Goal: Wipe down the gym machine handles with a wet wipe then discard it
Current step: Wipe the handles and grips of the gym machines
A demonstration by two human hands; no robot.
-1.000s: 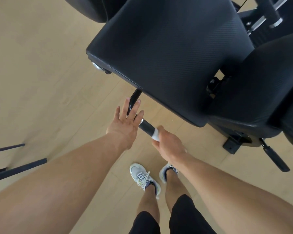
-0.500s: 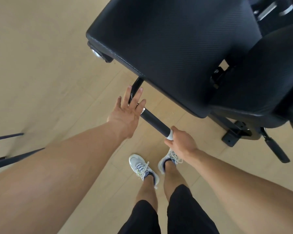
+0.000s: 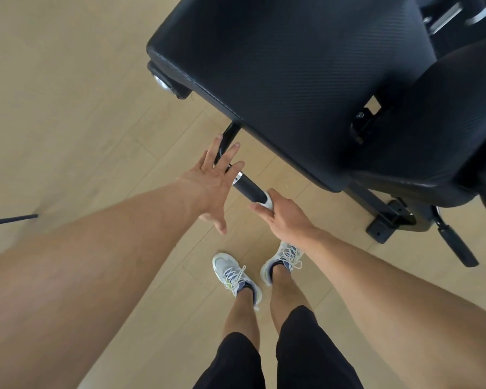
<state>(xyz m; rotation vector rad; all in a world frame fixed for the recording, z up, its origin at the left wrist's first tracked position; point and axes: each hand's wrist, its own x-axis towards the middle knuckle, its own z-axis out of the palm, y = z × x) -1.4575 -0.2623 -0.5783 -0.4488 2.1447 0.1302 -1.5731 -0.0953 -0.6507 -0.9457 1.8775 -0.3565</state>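
Right hand [image 3: 285,217], clamped on the wipe [image 3: 268,203], has slid back up the handle [image 3: 249,189] toward eleven o'clock, another scrubbing pass, while the flat, open left hand [image 3: 213,181] steadies the bar.

Handle [image 3: 249,189] below seat pad [image 3: 306,71], between both hands (shoes [image 3: 236,276] underneath)

pale wood plank floor [image 3: 68,108] in soft, even light.

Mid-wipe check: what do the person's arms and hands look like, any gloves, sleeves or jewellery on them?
Left hand and right hand are bare: no gloves, rings, watch or bands visible. Both forearms are uncovered; no sleeve reaches into view.
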